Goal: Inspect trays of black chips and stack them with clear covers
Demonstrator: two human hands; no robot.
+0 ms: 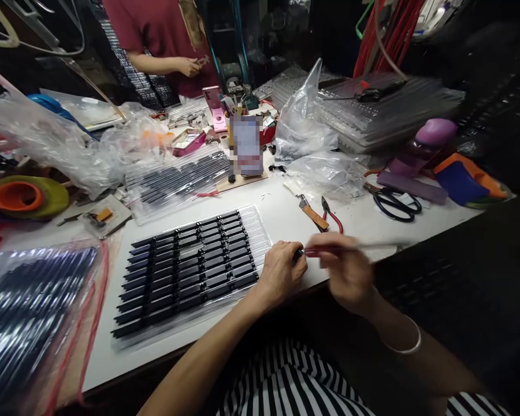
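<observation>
Near the table's front edge my left hand is closed on a small black part, mostly hidden by the fingers. Blurred by motion, my right hand grips a slim tool with a dark red shaft. The tool's tip is against or very close to the black part; I cannot tell which. Left of my left hand lies a clear ridged plastic tray, its rows filled with long black toothed parts. The tray's right side shows bare ridges.
Beyond my hands lie red-handled pliers, an orange-handled cutter and black-handled scissors. Plastic bags and stacked clear trays crowd the back. Wrapped black parts lie at left. A co-worker stands across the table.
</observation>
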